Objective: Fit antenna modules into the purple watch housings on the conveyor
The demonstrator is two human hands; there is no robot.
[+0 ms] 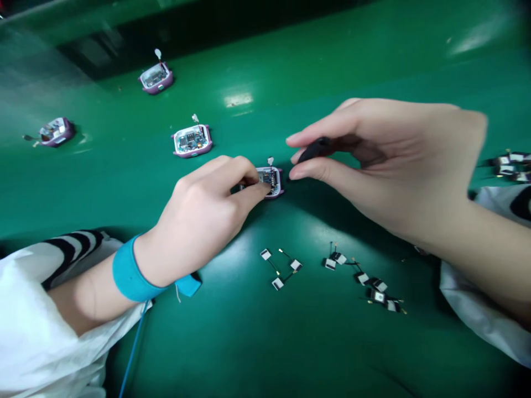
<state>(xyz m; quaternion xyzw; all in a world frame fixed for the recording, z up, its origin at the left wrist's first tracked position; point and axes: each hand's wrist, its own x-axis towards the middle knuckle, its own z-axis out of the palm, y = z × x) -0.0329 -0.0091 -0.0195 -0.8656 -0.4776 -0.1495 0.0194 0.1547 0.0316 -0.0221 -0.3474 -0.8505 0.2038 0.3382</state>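
Observation:
My left hand (203, 207) grips a small open device housing (272, 179) with a purple rim, its fingertips over the near edge of the exposed circuit board. A small white-tipped lead (270, 161) stands up from the housing's far side. My right hand (385, 166) pinches a small black tool (315, 149) between thumb and fingers, just right of the housing and apart from it. The tool's tip is hidden by my fingers. A blue wrist strap (130, 271) circles my left wrist.
Several similar open housings (191, 140) stand on the green bench surface (249, 66) beyond my hands. Several small white wired parts (360, 279) lie near me, with more (508, 166) at the right edge. A blue cord (135, 348) runs down from the strap.

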